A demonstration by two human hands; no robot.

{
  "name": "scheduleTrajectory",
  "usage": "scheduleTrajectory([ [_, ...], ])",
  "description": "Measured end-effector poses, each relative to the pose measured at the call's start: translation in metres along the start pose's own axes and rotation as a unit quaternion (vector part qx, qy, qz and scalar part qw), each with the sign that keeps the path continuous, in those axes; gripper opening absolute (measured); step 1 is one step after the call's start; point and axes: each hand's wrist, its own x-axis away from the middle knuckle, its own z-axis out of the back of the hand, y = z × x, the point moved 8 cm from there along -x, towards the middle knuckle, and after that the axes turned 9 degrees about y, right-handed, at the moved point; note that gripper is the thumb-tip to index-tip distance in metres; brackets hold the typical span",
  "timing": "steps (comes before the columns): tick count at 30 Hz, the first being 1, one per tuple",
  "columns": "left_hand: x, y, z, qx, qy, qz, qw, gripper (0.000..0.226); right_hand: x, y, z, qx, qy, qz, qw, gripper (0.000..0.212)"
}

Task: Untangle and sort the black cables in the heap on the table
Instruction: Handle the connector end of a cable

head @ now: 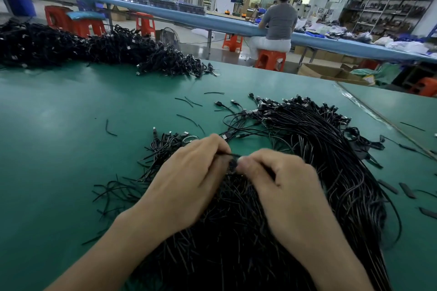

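Containers first: open cardboard boxes [316, 72] sit on the floor well beyond the right hand [281, 186], past the table's far edge, and their contents can't be made out. Down on the green table [59, 149], both hands meet over the heap [319, 149] of black cables, which spreads under the wrists and fans away to the right of the right hand. The left hand [186, 182] and the right pinch one cable [233, 163] between curled fingertips, knuckle to knuckle. Just beyond the left hand lies a small bundle [168, 142], and loose short strands [189, 101] are scattered farther out. Far beyond the left hand, a second big pile [71, 47] runs along the table's back edge. Straight ahead a person [279, 21] sits on an orange stool [270, 59], back turned. The pinched piece is blurred and mostly covered by fingers, and the heap's near end is cut off at the bottom.
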Motion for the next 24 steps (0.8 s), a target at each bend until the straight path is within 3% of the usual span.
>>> scheduleTrajectory([
  [4,-0.005,-0.013,0.023,0.096,0.125,0.073,0.985,0.020,-0.007,0.019,0.028,0.047,0.074,-0.029,0.996,0.022],
  [8,-0.005,0.012,0.034,-0.039,0.168,-0.046,0.984,0.015,-0.008,0.039,0.034,0.136,0.056,-0.078,0.986,0.022],
  [10,-0.003,0.016,0.030,-0.083,0.156,-0.074,0.982,0.016,-0.006,0.042,0.029,0.178,0.022,-0.087,0.980,0.020],
  [13,-0.002,0.006,0.020,-0.062,0.098,-0.020,0.993,0.017,-0.002,0.036,0.014,0.172,-0.052,-0.076,0.981,0.033],
  [16,-0.001,0.004,0.012,-0.033,0.055,-0.012,0.998,0.022,0.002,0.014,-0.002,0.146,-0.105,-0.011,0.984,0.041],
  [18,-0.001,0.004,0.010,-0.021,0.047,-0.006,0.999,0.022,0.003,0.006,-0.008,0.152,-0.112,0.029,0.981,0.033],
  [20,-0.001,-0.001,0.010,-0.027,0.046,0.017,0.998,0.027,0.001,0.007,-0.005,0.095,-0.083,0.023,0.992,0.020],
  [24,0.003,-0.025,-0.001,-0.072,-0.025,0.132,0.988,0.075,-0.008,0.007,0.022,0.011,0.056,0.045,0.997,0.013],
])
